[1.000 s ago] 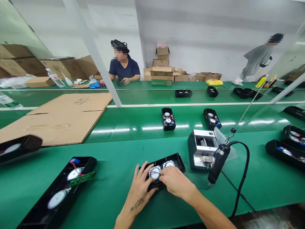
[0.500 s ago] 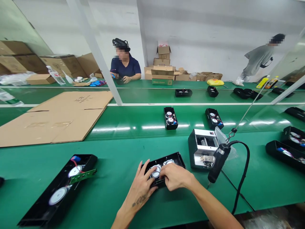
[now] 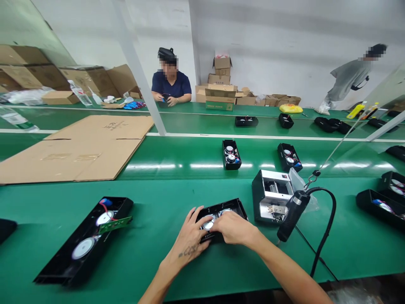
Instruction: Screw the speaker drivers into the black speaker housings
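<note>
1. The black housing (image 3: 217, 207) I am working on lies open side up on the green tabletop (image 3: 158, 202), near the middle of the scene, its right end slightly farther off than its left.
2. My left hand (image 3: 189, 236) clasps the housing's left end, fingers spread, thumb at the near edge and a fingertip by the left round speaker (image 3: 209, 223).
3. My right hand (image 3: 236, 228) is curled over the housing's middle, fingers bunched beside that speaker; they hide their own tips, so I cannot tell whether they pinch anything.
4. Right of my hands stands a black-and-silver machine (image 3: 276, 199). A black power driver (image 3: 292, 217) hangs point down at its near right side.
5. Well to the left lies a longer open case (image 3: 71, 249), a green circuit board (image 3: 115, 225) slanting across its right edge.
6. Farther left is a flattened cardboard sheet (image 3: 79, 147); two more speaker boxes (image 3: 231, 154) sit farther off, beyond the machine and my hands.
7. On the far side, a person in dark blue (image 3: 172, 84) holds something small.
</note>
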Available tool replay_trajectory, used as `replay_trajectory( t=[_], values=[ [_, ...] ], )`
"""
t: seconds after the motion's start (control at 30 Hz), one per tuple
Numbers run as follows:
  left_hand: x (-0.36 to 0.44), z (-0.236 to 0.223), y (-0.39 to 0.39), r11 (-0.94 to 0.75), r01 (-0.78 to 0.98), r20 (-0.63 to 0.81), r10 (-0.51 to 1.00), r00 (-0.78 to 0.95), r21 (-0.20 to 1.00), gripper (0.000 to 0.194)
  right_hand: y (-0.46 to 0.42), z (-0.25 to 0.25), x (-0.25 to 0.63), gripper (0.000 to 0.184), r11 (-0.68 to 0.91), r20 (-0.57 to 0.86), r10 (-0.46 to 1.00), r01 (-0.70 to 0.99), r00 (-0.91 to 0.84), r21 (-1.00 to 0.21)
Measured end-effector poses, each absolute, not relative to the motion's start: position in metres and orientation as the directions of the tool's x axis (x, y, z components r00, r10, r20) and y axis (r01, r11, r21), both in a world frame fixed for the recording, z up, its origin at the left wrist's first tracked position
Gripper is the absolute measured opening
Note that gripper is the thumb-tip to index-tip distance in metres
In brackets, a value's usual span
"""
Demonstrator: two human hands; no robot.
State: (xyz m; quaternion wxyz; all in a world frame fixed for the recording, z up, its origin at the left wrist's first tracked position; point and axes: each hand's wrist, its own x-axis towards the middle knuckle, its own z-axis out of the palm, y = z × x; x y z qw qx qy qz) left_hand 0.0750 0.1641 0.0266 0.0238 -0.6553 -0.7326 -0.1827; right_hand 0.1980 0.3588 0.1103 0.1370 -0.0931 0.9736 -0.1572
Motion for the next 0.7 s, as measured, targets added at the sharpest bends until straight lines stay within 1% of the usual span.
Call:
replay_trajectory(
  t=[0.07, 0.13, 0.2, 0.27, 0.33, 0.43, 0.5, 0.6, 0.7],
  values=[
    [0.075, 0.028, 0.165, 0.082, 0.968, 0.253, 0.957, -0.144, 0.239, 0.044, 0.356, 0.111, 0.196, 0.037, 0.934, -0.263, -0.249, -0.159, -0.932, -0.320],
    [0.073, 0.034, 0.167, 0.099, 0.954, 0.207, 0.965, -0.161, 0.283, 0.046, 0.357, 0.114, 0.194, 0.038, 0.929, -0.295, -0.246, -0.137, -0.923, -0.344],
    [0.067, 0.044, 0.173, 0.157, 0.903, 0.093, 0.973, -0.210, 0.400, 0.039, 0.359, 0.118, 0.190, 0.040, 0.919, -0.314, -0.217, -0.085, -0.924, -0.385],
    [0.056, 0.055, 0.182, 0.233, 0.825, -0.044, 0.968, -0.247, 0.515, 0.026, 0.364, 0.123, 0.183, 0.043, 0.906, -0.321, -0.188, -0.037, -0.928, -0.423],
    [0.041, 0.066, 0.192, 0.282, 0.764, -0.135, 0.958, -0.251, 0.580, 0.018, 0.369, 0.128, 0.174, 0.047, 0.890, -0.332, -0.172, -0.001, -0.927, -0.456],
    [0.016, 0.078, 0.207, 0.315, 0.709, -0.216, 0.949, -0.229, 0.631, 0.027, 0.376, 0.133, 0.156, 0.047, 0.882, -0.358, -0.144, 0.044, -0.923, -0.469],
    [0.003, 0.082, 0.214, 0.340, 0.668, -0.273, 0.939, -0.207, 0.662, 0.031, 0.379, 0.135, 0.142, 0.042, 0.885, -0.385, -0.117, 0.080, -0.915, -0.459],
    [-0.008, 0.085, 0.221, 0.356, 0.612, -0.320, 0.932, -0.172, 0.707, 0.034, 0.382, 0.135, 0.127, 0.034, 0.883, -0.420, -0.110, 0.106, -0.901, -0.457],
    [-0.013, 0.086, 0.225, 0.365, 0.550, -0.345, 0.927, -0.145, 0.751, 0.034, 0.385, 0.134, 0.120, 0.034, 0.881, -0.424, -0.115, 0.105, -0.899, -0.462]
  ],
)
